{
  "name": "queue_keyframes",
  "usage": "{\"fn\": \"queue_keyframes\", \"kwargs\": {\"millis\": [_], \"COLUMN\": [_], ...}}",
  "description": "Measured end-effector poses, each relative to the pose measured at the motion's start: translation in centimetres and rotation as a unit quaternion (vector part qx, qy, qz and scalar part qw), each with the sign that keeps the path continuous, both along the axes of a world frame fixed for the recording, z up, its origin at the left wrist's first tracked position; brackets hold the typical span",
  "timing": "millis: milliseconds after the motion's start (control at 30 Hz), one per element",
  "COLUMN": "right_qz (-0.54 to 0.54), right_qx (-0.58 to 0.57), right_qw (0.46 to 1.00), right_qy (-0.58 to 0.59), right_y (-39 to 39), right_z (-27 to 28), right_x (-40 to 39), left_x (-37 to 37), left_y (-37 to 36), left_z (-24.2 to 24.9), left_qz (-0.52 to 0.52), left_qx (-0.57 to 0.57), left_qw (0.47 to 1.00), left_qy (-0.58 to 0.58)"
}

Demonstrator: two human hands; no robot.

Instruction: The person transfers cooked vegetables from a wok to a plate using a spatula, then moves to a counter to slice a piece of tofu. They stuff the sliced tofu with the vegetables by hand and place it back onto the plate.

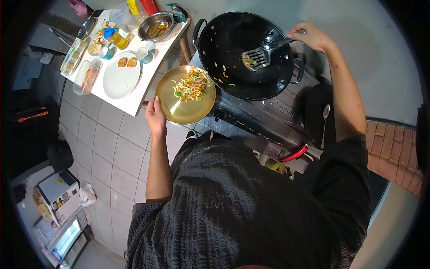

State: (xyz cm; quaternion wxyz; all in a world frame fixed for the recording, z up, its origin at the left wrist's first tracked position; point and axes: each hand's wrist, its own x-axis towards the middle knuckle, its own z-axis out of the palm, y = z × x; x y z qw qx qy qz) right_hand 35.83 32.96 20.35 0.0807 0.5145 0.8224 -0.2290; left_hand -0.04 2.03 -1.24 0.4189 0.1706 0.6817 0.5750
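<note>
My left hand [156, 117] grips the near-left rim of a gold-coloured plate [172, 112], thumb on top. A heap of chopped mixed vegetables [192, 85] lies on the plate, which is beside the left edge of a black wok [233, 40]. With my right hand [310, 36] I hold the handle of a slotted spatula [257, 58] at the wok's right rim. The spatula's head is inside the wok and carries a few vegetable bits at its tip. More scraps stick to the wok's inner surface.
The wok sits on a gas stove [286, 105]. A spoon [325, 119] and a red handle [294, 154] are on the right. On the white table [134, 96] are a white plate [117, 85], a metal bowl [154, 22], an oil bottle [117, 39] and several containers.
</note>
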Motion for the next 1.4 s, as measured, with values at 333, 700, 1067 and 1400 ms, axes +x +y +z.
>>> {"fn": "queue_keyframes", "kwargs": {"millis": [333, 700, 1067, 1400], "right_qz": [-0.065, -0.007, 0.009, -0.084], "right_qx": [-0.261, -0.022, 0.096, 0.088], "right_qw": [0.949, 0.963, 0.911, 0.846], "right_qy": [0.165, 0.268, 0.401, 0.52], "right_y": [-0.8, -15.7, -25.0, -30.9], "right_z": [-2.3, 0.5, -4.3, -11.8], "right_x": [-2.1, -6.9, -9.8, -12.4], "left_x": [1.7, 0.1, -5.1, -12.1], "left_y": [-1.1, -2.0, -4.6, -6.2], "left_z": [0.5, 2.9, 5.5, 9.1], "left_qz": [0.05, 0.102, 0.148, 0.146], "left_qx": [-0.012, 0.009, 0.0, 0.026], "left_qw": [0.999, 0.994, 0.989, 0.988], "left_qy": [-0.012, -0.038, -0.03, -0.051]}}
